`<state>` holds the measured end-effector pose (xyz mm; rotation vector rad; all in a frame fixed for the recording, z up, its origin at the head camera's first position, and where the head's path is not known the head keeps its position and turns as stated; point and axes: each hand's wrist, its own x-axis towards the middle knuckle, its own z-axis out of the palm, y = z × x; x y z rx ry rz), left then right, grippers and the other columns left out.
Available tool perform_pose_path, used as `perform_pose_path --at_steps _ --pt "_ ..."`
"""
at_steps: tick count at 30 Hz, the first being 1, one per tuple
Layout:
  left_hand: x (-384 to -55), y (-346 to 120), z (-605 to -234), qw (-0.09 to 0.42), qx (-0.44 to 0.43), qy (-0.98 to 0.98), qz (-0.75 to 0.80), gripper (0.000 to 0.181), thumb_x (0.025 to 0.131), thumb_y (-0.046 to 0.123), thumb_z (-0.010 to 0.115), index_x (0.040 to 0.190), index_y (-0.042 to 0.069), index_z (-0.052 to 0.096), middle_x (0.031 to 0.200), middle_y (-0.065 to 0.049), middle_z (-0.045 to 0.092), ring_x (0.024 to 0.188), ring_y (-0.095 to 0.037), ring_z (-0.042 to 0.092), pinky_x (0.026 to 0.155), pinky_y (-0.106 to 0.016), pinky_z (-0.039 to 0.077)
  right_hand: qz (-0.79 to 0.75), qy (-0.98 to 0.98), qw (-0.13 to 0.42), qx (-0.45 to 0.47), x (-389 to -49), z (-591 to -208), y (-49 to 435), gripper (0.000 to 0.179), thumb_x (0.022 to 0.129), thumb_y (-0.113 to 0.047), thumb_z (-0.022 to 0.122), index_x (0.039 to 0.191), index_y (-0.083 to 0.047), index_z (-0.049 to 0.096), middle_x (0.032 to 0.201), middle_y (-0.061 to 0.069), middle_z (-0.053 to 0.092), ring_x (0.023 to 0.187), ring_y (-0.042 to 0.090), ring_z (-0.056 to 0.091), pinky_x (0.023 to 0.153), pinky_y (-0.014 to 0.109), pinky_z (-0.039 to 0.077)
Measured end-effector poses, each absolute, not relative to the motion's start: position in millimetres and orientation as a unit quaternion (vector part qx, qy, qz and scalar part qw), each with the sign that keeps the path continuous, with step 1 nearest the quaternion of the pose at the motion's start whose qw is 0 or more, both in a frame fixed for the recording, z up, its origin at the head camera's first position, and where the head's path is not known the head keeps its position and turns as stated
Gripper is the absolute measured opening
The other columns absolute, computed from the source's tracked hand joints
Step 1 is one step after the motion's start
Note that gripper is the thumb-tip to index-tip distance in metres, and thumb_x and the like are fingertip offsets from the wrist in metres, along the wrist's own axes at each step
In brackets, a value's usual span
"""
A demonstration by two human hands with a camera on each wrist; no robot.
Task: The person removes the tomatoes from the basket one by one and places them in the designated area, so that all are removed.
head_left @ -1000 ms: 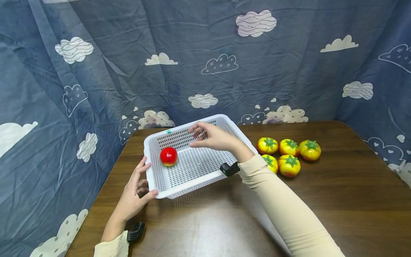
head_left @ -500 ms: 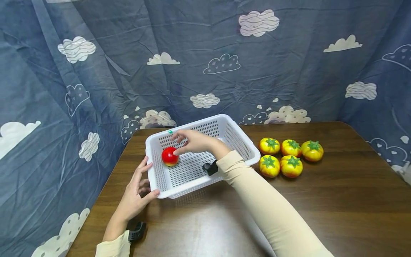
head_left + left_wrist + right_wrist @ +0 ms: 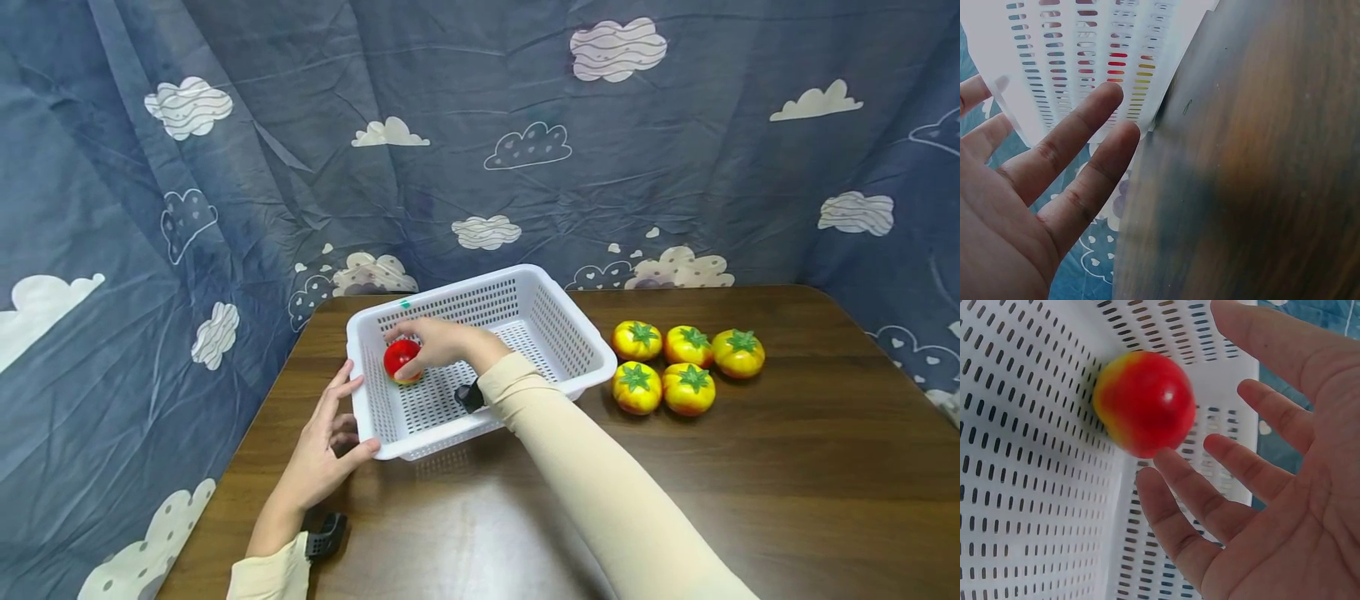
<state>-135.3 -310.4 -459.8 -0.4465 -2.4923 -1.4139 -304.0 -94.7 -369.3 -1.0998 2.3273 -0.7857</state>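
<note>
A round red-and-yellow toy fruit (image 3: pixel 402 360) sits against the left end inside a white perforated plastic basket (image 3: pixel 570 329). My right hand (image 3: pixel 444 343) reaches into the basket with fingers and thumb spread about the fruit. In the right wrist view, one fingertip meets the outline of the fruit (image 3: pixel 1150 406); whether it touches cannot be told. At the basket's left end, my left hand (image 3: pixel 324 442) touches the rim with thumb and fingertips. In the left wrist view its fingers (image 3: pixel 1075 134) extend nearly straight beside the slotted wall (image 3: pixel 1072 56).
Several yellow-red toy tomatoes (image 3: pixel 689 389) with green leaf tops lie in a group right of the basket. The brown wooden table (image 3: pixel 810 467) meets a grey-blue cloud-patterned cloth (image 3: pixel 420 200) behind. Both wrists wear black straps (image 3: pixel 326 537).
My right hand has moved left across the basket and down to the red-and-yellow toy fruit. My left hand stays at the basket's rim. The head view has shifted slightly.
</note>
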Motion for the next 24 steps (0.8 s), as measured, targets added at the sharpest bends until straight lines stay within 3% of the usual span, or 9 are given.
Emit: perform_pose_path --at_steps 9,24 --pt "-136 -311 -460 0.121 -0.153 -0.854 -0.482 0.086 0.088 0.011 0.082 0.162 0.01 0.039 0.181 -0.007 0.019 0.105 -0.028 0.075 0.082 -0.029 0.063 -0.273 0.847 0.23 -0.395 -307 -378 -103 0.077 0.094 -0.023 0.083 0.161 -0.01 0.048 0.163 0.014 0.053 0.142 0.03 0.057 0.118 0.04 0.05" --pt "-137 -311 -462 0.124 -0.151 -0.857 -0.476 0.087 0.087 0.013 0.081 0.163 0.012 0.039 0.181 -0.006 0.019 0.107 -0.035 0.075 0.082 -0.028 0.063 -0.202 0.891 0.19 -0.36 -299 -380 -106 0.075 0.093 -0.028 0.083 0.159 -0.015 0.052 0.152 0.017 0.052 0.137 0.028 0.054 0.116 0.035 0.05"
